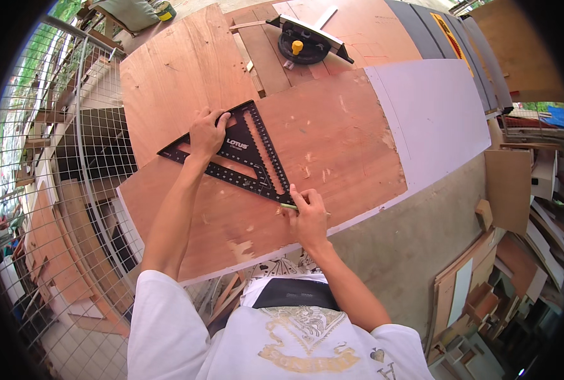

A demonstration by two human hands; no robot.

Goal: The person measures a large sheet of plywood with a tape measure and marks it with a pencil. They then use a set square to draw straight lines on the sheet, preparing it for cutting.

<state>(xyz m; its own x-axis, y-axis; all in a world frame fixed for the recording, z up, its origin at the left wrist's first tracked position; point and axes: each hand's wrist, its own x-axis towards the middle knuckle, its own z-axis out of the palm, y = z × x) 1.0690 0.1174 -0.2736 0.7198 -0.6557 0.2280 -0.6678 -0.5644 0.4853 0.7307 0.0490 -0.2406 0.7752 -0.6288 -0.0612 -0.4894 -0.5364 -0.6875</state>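
A black triangular speed square (236,143) lies flat on a reddish-brown plywood sheet (345,139). My left hand (208,132) grips its upper left edge, thumb on the face and fingers over the raised fence. Near the square's lower right corner, my right hand (308,214) pinches a thin light-green pencil (288,206), whose end lies close to that corner. The far end of the pencil is hidden in my fingers. Under the plywood, a white-surfaced board (434,120) shows at the right and along the near edge.
Beyond the sheet sits a black miter gauge (304,44) with a yellow knob. A lighter plywood panel (180,76) lies at the far left. Wire mesh fencing (98,139) runs down the left side. Board offcuts (466,285) lean and pile up at the lower right.
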